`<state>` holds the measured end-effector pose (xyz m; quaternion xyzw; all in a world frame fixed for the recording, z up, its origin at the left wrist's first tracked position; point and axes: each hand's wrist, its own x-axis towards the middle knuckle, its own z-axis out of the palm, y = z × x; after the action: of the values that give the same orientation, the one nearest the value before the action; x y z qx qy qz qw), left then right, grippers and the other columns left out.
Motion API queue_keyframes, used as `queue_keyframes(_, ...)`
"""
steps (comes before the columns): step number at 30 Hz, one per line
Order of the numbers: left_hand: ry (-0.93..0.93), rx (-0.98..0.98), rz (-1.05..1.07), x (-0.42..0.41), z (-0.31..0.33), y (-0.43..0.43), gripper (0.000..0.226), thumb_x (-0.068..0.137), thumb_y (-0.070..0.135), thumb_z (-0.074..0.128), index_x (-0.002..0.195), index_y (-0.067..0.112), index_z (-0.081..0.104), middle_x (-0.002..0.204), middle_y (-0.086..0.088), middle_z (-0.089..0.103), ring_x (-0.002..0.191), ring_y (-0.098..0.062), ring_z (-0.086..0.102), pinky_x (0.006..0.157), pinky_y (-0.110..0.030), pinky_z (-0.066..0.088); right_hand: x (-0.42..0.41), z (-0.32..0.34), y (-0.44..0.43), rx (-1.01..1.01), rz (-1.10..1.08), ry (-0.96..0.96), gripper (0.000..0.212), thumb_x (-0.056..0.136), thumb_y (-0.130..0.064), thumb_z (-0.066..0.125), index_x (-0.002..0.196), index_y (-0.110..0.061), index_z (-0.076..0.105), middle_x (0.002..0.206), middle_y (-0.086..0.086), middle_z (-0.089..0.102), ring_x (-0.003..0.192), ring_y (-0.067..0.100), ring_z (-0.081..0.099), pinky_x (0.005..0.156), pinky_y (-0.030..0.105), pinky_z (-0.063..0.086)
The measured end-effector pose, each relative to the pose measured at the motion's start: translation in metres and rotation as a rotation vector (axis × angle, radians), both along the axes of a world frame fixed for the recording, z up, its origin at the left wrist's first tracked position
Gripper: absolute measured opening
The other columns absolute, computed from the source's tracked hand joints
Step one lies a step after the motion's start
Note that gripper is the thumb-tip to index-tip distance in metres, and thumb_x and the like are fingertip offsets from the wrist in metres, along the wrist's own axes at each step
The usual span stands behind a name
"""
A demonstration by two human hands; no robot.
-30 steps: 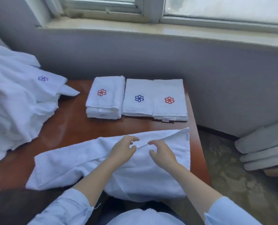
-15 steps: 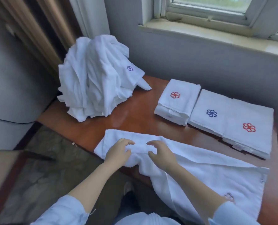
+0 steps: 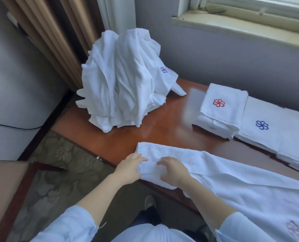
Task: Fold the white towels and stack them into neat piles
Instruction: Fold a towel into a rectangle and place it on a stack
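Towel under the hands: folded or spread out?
Partly folded: one long edge laps over the towel, which lies stretched across the table.

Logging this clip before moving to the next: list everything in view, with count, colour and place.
loose towel heap: one, white, table's far left corner.
folded towel stacks: three, white with red, blue and red flowers, in a row beside the wall.
spread towel: one, white, along the table's near edge.
table: one, reddish-brown, below the window sill.
curtain: one, tan, behind the heap.
window sill: one, cream, top right.
left hand: grips the spread towel's end; light blue sleeve.
right hand: fingers curled on the same towel, beside the left.
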<state>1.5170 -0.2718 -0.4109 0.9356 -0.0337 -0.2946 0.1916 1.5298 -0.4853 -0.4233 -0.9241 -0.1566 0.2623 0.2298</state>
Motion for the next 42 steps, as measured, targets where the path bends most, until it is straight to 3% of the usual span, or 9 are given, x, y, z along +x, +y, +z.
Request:
queue_keyframes(6, -0.118, 0.118, -0.184, 0.017, -0.014, 0.007, 0.046, 0.086, 0.024, 0.062, 0.13, 0.036, 0.055, 0.14, 0.01, 0.038, 0.123, -0.012, 0.043, 0.089, -0.029, 0.045, 0.003, -0.011, 0.004, -0.059, -0.102, -0.089, 0.03, 0.09, -0.018, 0.05, 0.109, -0.031, 0.07, 0.122, -0.017, 0.061, 0.111, 0.012, 0.058, 0.072, 0.023, 0.044)
queue_keyframes(11, -0.062, 0.033, -0.255, 0.039, -0.011, 0.01, 0.059, 0.077, 0.073, 0.051, 0.125, 0.039, 0.058, 0.124, 0.018, 0.045, 0.1, -0.007, 0.053, 0.075, -0.025, 0.042, 0.034, 0.006, 0.001, -0.031, -0.219, -0.023, 0.022, 0.091, -0.023, 0.051, 0.096, -0.026, 0.072, 0.094, -0.011, 0.063, 0.089, 0.014, 0.058, 0.065, 0.027, 0.044)
queue_keyframes(17, -0.296, -0.048, 0.021, 0.09, 0.011, -0.008, 0.026, 0.09, 0.036, 0.05, 0.066, 0.028, 0.052, 0.063, 0.009, 0.048, 0.058, -0.013, 0.043, 0.05, -0.027, 0.026, 0.081, 0.039, -0.009, -0.083, -0.431, -0.137, 0.015, 0.088, -0.027, 0.056, 0.092, -0.032, 0.07, 0.085, -0.013, 0.06, 0.087, 0.014, 0.059, 0.064, 0.027, 0.039)
queue_keyframes(20, -0.371, -0.194, 0.208, 0.12, 0.027, -0.023, 0.013, 0.095, 0.038, 0.051, 0.097, 0.041, 0.063, 0.083, 0.019, 0.065, 0.077, -0.008, 0.061, 0.059, -0.025, 0.041, 0.1, 0.047, -0.015, 0.059, -0.607, -0.219, 0.012, 0.091, -0.025, 0.054, 0.095, -0.03, 0.064, 0.089, -0.011, 0.065, 0.094, 0.019, 0.063, 0.072, 0.031, 0.048)
queue_keyframes(23, -0.283, -0.375, 0.223, 0.134, 0.028, -0.033, 0.051, 0.095, 0.025, 0.053, 0.142, 0.041, 0.04, 0.126, 0.022, 0.056, 0.111, -0.002, 0.057, 0.088, -0.032, 0.049, 0.105, 0.044, -0.024, 0.148, -0.557, -0.17, 0.045, 0.095, -0.02, 0.055, 0.139, -0.027, 0.05, 0.139, -0.005, 0.055, 0.127, 0.018, 0.051, 0.097, 0.031, 0.042)
queue_keyframes(26, -0.189, -0.299, 0.066, 0.128, 0.015, -0.032, 0.06, 0.093, 0.022, 0.057, 0.147, 0.037, 0.034, 0.137, 0.014, 0.051, 0.124, -0.009, 0.052, 0.098, -0.036, 0.046, 0.095, 0.034, -0.029, 0.147, -0.482, -0.045, 0.065, 0.095, -0.019, 0.056, 0.154, -0.025, 0.03, 0.153, -0.005, 0.041, 0.136, 0.016, 0.042, 0.1, 0.025, 0.035)
queue_keyframes(33, -0.056, 0.097, -0.106, 0.102, -0.02, -0.033, 0.072, 0.094, 0.033, 0.057, 0.154, 0.023, 0.019, 0.163, -0.004, 0.01, 0.148, -0.021, 0.016, 0.111, -0.042, 0.035, 0.051, 0.005, -0.031, 0.025, -0.527, 0.062, 0.045, 0.095, -0.019, 0.051, 0.139, -0.027, 0.051, 0.142, -0.004, 0.053, 0.13, 0.014, 0.048, 0.102, 0.031, 0.042)
queue_keyframes(37, -0.068, 0.33, -0.082, 0.099, -0.02, -0.033, 0.082, 0.094, 0.039, 0.057, 0.156, 0.021, 0.006, 0.158, -0.012, 0.016, 0.14, -0.029, 0.029, 0.107, -0.037, 0.034, 0.036, 0.001, -0.03, 0.036, -0.506, 0.053, 0.048, 0.095, -0.017, 0.049, 0.142, -0.027, 0.047, 0.145, -0.006, 0.049, 0.134, 0.014, 0.044, 0.104, 0.033, 0.042)
queue_keyframes(42, -0.02, 0.28, -0.116, 0.097, -0.022, -0.027, 0.068, 0.097, 0.016, 0.048, 0.153, 0.034, 0.013, 0.13, -0.007, 0.039, 0.086, -0.022, 0.058, 0.067, -0.032, 0.045, 0.027, -0.003, -0.029, 0.006, -0.423, 0.176, 0.053, 0.096, -0.017, 0.043, 0.145, -0.034, 0.039, 0.141, -0.005, 0.054, 0.141, 0.022, 0.034, 0.114, 0.037, 0.03)
